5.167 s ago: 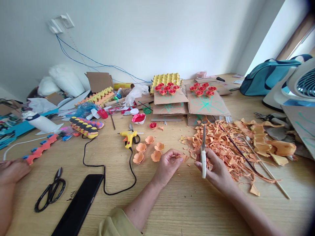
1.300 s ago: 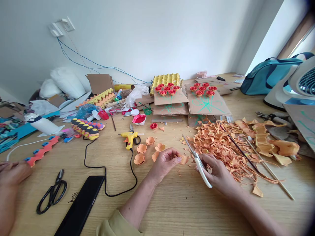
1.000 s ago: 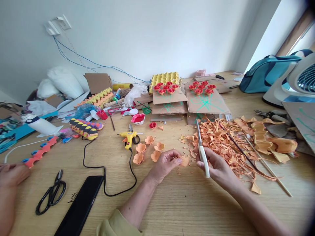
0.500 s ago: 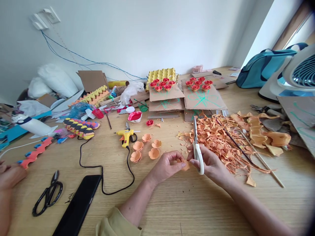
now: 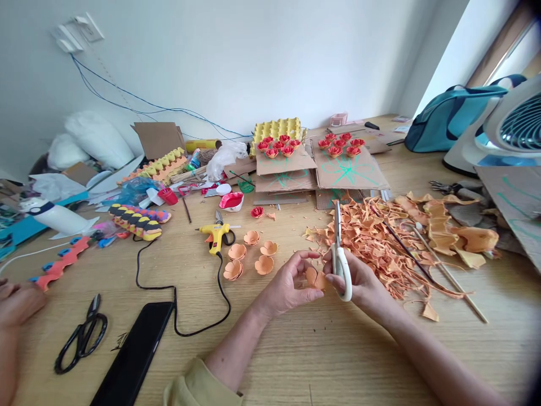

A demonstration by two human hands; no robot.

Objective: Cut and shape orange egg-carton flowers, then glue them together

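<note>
An orange petal-edged cup (image 5: 315, 279), cut from egg-carton pulp, is between my two hands above the table. My left hand (image 5: 287, 286) curls loosely around it, the thumb at its lower edge and the index finger raised above. My right hand (image 5: 359, 282) grips white-handled scissors (image 5: 343, 273), blades pointing up and away, while its fingertips touch the cup's right side. Several similar orange cups (image 5: 264, 264) stand to the left of my hands. Beyond my right hand spreads a heap of orange scraps (image 5: 367, 237).
A yellow glue gun (image 5: 215, 235) with a black cord lies left of the cups. Black scissors (image 5: 84, 332) and a dark phone (image 5: 135, 352) are nearer left. Another person's hand (image 5: 19, 304) rests at the left edge. Red flowers sit on cardboard sheets (image 5: 349, 169) behind; a fan (image 5: 499, 132) stands right.
My left fingers have loosened and spread from the pinch, and the cup has turned so its petals show more. My right hand and the scissors have barely moved.
</note>
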